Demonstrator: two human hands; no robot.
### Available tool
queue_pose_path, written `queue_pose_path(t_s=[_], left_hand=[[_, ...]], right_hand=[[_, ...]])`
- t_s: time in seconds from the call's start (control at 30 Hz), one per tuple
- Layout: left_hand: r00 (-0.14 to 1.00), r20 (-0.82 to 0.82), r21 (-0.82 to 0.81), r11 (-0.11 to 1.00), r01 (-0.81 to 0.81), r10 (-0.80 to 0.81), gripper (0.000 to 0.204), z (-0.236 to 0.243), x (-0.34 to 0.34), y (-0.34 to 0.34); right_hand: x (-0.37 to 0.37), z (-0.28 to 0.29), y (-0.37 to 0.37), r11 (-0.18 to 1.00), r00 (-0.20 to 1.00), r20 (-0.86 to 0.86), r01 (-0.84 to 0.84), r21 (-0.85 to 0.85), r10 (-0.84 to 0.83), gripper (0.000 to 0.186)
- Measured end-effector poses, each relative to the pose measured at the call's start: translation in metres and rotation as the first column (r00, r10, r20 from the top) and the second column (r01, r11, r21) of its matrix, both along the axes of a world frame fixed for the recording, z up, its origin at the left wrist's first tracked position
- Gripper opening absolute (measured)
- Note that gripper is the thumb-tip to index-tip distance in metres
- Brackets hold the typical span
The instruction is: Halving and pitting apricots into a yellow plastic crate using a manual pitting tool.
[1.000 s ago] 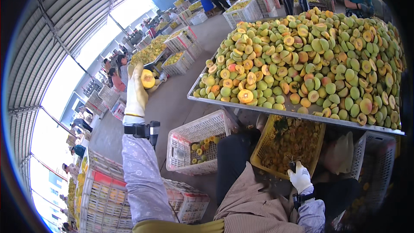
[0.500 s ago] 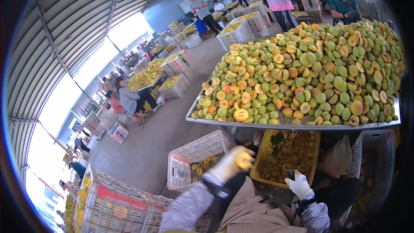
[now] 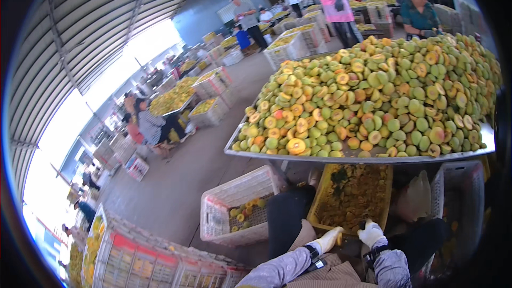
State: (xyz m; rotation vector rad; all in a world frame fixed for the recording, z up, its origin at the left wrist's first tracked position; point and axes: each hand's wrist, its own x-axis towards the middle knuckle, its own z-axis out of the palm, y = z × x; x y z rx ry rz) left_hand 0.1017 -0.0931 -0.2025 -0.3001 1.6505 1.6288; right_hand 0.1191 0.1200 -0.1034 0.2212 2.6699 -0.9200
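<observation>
My left hand [image 3: 326, 241], in a white glove, is low over my lap at the near edge of the yellow crate [image 3: 349, 192] of scraps, its fingers curled round a yellow fruit piece [image 3: 338, 239]. Beside it on the right, my gloved right hand [image 3: 372, 234] is closed on a small dark tool [image 3: 362, 224], partly hidden by the fingers. Above both hands a metal tray table [image 3: 320, 156] bears a large heap of green-yellow fruit halves [image 3: 384, 96], some showing orange cut faces.
A white crate [image 3: 213, 218] with several fruit pieces stands left of my legs, another crate [image 3: 448, 176] at right. Stacked crates [image 3: 144, 250] fill the lower left. Co-workers [image 3: 154, 125] sit or stand at other fruit tables and crates, one [image 3: 418, 13] just beyond the heap.
My left hand has come down from the upper left to my lap beside my right hand, still with fruit in it. My right hand stays low. The view has tilted slightly upward.
</observation>
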Motion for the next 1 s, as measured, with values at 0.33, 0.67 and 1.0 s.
queue_pose_path(t_s=[0.33, 0.67, 1.0], left_hand=[[0.818, -0.391, -0.062, 0.899, 0.433, -0.421, 0.043, 0.061, -0.013, -0.012], [0.966, 0.097, 0.570, 0.783, -0.251, 0.239, 0.041, 0.140, -0.064, 0.001], [0.876, 0.240, 0.562, 0.677, -0.476, 0.418, 0.051, 0.177, -0.061, 0.021]], right_hand=[[-0.009, 0.025, -0.010, 0.989, 0.997, 0.061, 0.048, -0.140, -0.040, 0.050], [-0.035, 0.035, -0.003, 0.771, 0.921, -0.053, 0.290, -0.567, -0.386, 0.033], [-0.007, 0.080, -0.016, 0.843, 0.975, -0.199, -0.022, -0.538, -0.102, 0.049]])
